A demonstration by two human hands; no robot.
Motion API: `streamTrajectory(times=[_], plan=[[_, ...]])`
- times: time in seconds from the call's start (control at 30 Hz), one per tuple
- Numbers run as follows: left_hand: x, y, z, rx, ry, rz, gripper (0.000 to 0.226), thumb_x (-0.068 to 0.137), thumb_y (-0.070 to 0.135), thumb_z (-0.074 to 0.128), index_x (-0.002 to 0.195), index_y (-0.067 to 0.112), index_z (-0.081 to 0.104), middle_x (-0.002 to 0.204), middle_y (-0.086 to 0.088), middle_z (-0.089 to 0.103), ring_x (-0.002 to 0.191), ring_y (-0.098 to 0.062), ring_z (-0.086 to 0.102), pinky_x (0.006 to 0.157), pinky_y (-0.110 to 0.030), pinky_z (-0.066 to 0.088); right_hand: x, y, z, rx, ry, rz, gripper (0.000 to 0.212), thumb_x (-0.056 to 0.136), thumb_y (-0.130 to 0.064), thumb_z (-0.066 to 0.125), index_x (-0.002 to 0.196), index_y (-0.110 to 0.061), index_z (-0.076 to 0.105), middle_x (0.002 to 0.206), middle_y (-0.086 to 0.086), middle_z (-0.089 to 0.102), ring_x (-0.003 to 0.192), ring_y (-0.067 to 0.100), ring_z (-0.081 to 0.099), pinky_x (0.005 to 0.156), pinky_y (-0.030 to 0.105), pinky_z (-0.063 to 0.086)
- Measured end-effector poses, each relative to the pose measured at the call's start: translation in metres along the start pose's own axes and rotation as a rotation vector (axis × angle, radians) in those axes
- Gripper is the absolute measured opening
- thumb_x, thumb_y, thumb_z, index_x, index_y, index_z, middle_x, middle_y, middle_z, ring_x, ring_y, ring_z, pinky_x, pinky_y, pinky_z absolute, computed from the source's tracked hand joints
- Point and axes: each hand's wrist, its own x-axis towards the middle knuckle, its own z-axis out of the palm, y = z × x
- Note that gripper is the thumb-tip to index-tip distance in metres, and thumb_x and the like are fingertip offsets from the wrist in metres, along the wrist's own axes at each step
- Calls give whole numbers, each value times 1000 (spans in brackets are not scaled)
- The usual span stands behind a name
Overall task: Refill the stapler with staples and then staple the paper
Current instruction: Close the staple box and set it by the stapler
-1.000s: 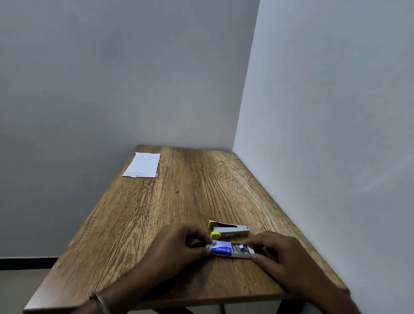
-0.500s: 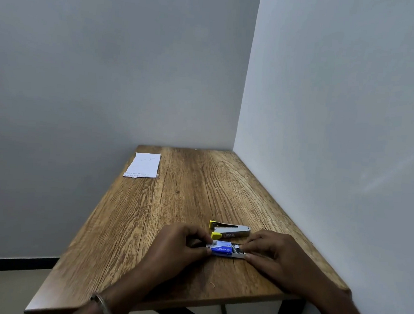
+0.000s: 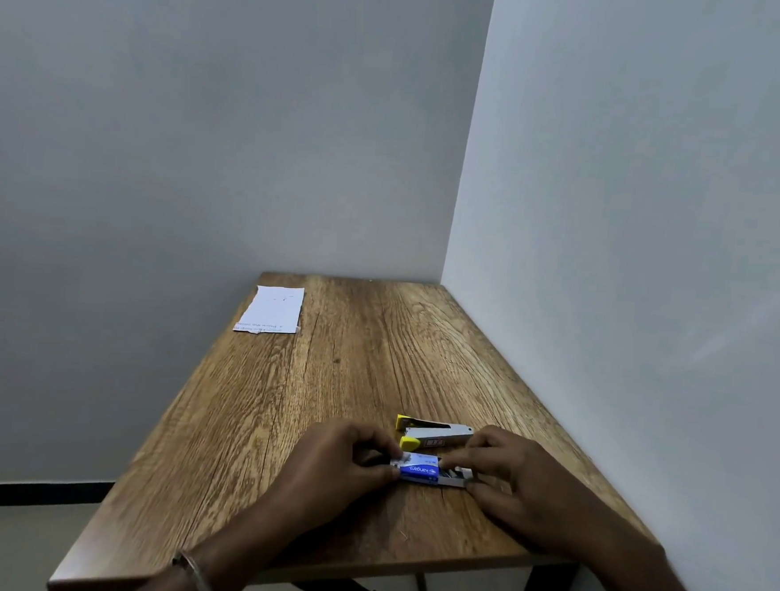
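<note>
A small blue staple box [image 3: 419, 471] lies near the table's front edge, its inner tray [image 3: 454, 476] slid partly out to the right. My left hand [image 3: 339, 465] pinches the box's left end. My right hand [image 3: 511, 481] pinches the tray's right end with thumb and fingers. Just behind the box lies the silver stapler [image 3: 434, 434] with yellow ends, on its side and untouched. The white paper [image 3: 272, 310] lies flat at the table's far left corner, well away from both hands.
The wooden table [image 3: 326, 383] fits into a corner, with grey walls behind it and along its right edge. Its left side and front edge drop off to the floor. A bangle sits on my left wrist [image 3: 193, 572].
My right hand has shifted slightly along the tray, which shows a little less than a second ago. The left hand, the stapler and the paper stay where they were.
</note>
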Motion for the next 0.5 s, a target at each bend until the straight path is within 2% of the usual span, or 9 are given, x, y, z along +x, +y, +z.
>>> streamTrajectory(times=[0.17, 0.4, 0.5], plan=[[0, -1, 0, 12, 7, 4, 16, 79, 33, 79, 94, 37, 76, 92, 24, 72, 91, 12, 63, 76, -9, 51, 0, -2, 3, 6, 35, -14, 36, 90, -20, 65, 119, -42, 68, 107, -15, 58, 101, 1, 56, 81, 23, 49], [0, -1, 0, 31, 21, 1, 16, 78, 34, 80, 92, 40, 75, 90, 25, 72, 91, 13, 62, 77, -11, 52, -1, -1, 11, -17, 82, -37, 28, 92, -26, 66, 116, -39, 71, 110, -15, 60, 103, -1, 55, 81, 15, 45], [0, -1, 0, 37, 26, 4, 16, 77, 34, 80, 92, 39, 76, 89, 24, 72, 90, 13, 62, 75, -8, 50, 0, -2, 13, 1, 105, -23, 26, 90, -27, 68, 113, -40, 72, 109, -18, 62, 104, -4, 56, 84, 17, 47]])
